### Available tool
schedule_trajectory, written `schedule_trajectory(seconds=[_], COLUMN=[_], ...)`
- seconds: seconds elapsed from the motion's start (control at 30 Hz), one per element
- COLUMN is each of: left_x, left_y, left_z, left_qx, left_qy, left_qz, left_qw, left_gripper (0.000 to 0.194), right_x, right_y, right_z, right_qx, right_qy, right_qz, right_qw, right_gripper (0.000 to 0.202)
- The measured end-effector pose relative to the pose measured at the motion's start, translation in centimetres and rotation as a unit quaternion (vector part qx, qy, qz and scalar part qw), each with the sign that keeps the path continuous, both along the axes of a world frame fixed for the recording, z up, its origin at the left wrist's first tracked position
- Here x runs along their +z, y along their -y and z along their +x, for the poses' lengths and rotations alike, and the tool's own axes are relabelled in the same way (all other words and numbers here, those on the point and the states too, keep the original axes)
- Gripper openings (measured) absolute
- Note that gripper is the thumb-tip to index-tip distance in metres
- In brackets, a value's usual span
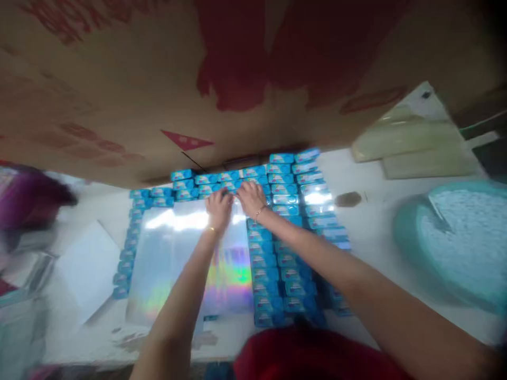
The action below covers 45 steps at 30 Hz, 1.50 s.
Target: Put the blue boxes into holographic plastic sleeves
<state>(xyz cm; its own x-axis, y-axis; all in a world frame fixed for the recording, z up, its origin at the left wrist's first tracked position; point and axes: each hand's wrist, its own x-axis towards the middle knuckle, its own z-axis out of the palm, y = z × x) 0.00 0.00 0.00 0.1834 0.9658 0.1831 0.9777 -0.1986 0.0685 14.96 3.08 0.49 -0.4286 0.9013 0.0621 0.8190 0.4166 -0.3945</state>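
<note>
View: head camera, looking down over a white bench (370,237); blur over much of it.
Blue packs: many blue packs (264,261) laid flat in rows and columns; some run close to the bench's far edge, a narrow column stands left of middle, and wider columns reach right of middle down toward the near edge.
Silvery sheet: a shiny silvery sheet (158,264) lies between the left and right columns, throwing rainbow glare (one sheet or several, cannot tell).
Left hand: left hand (220,207) at the sheet's far border, fingers bent down by the far rows of packs; a thin band (212,229) at its wrist.
Right hand: right hand (252,198) just beside the left, fingers curled over the same rows; a bracelet (260,212) at its wrist.
Grip: cannot tell whether either hand pinches a pack or only touches; fingertips blurred.
Far edge: a large carton (130,105) with red print looms behind the packs.
Right side: a teal basin (407,232) of whitish bits; yellowish clear packets (423,158) toward the far right corner.
Left side: a white panel (89,269) lies apart from the packs, a purple shape (31,203) beyond, too smeared to name.
</note>
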Motion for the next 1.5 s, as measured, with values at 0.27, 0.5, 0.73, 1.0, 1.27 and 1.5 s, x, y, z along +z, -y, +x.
schedule_trajectory(seconds=[0.27,0.5,0.73,1.0,1.27,1.5], left_x=[0.3,3.2,11.2,11.4,10.9,7.9], left_y=[0.6,5.5,13.2,18.7,22.5,23.7], left_z=[0.2,0.0,4.5,14.5,24.0,27.8], left_qx=[-0.093,-0.112,0.220,0.306,0.287,0.273], left_qy=[-0.002,0.103,0.507,0.727,0.757,0.702], left_qz=[-0.035,-0.002,0.032,-0.131,-0.227,-0.284], left_qw=[0.995,0.988,0.832,0.601,0.542,0.593], left_gripper=[0.028,0.014,0.014,0.026,0.027,0.027], right_x=[-0.6,-1.0,2.9,8.3,8.0,8.7], right_y=[-0.7,-0.7,5.1,19.4,26.0,27.7], right_z=[0.3,-0.3,3.3,14.4,24.1,27.2], right_qx=[0.023,0.014,-0.036,-0.174,-0.379,-0.368], right_qy=[0.021,0.014,-0.313,-0.520,-0.519,-0.491], right_qz=[-0.015,-0.016,-0.124,-0.403,-0.385,-0.325], right_qw=[0.999,1.000,0.941,0.733,0.663,0.720], right_gripper=[0.024,0.029,0.044,0.039,0.057,0.034])
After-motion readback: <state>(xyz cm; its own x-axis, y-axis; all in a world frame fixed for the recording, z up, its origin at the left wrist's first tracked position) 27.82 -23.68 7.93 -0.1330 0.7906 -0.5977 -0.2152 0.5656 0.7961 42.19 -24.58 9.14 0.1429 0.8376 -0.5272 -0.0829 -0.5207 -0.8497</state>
